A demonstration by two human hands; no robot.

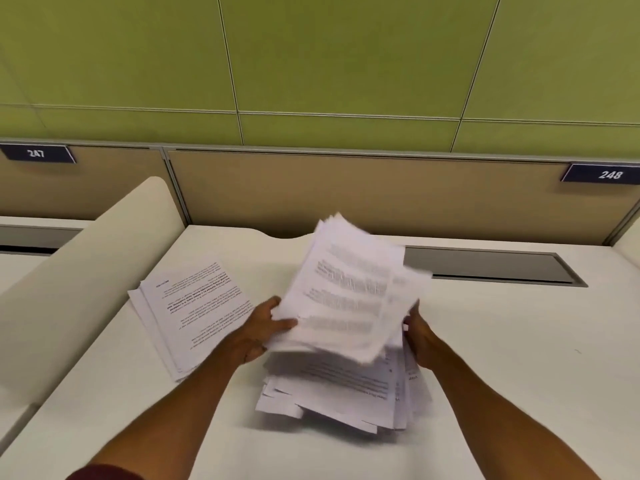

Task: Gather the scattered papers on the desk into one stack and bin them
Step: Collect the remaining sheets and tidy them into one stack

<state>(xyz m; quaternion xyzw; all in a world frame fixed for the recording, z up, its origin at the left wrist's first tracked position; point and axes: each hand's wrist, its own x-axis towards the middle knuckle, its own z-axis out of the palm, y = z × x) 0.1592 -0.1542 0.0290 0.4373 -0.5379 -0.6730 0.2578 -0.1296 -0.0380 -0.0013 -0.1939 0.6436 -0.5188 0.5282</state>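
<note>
A thick bundle of printed white papers [349,292] is lifted and tilted above the middle of the desk, blurred by motion. My left hand [263,327] grips its left edge and my right hand [420,336] holds its right edge. Under the bundle, a loose messy pile of papers [332,396] lies on the desk with its corners sticking out. A separate neater stack of papers [194,310] rests on the desk to the left, beside my left forearm. No bin is in view.
The cream desk [502,358] ends at a tan partition [346,192] with a green wall above. A grey cable tray cover [491,266] is set into the desk at the back right. A rounded cream side divider [86,271] stands at the left.
</note>
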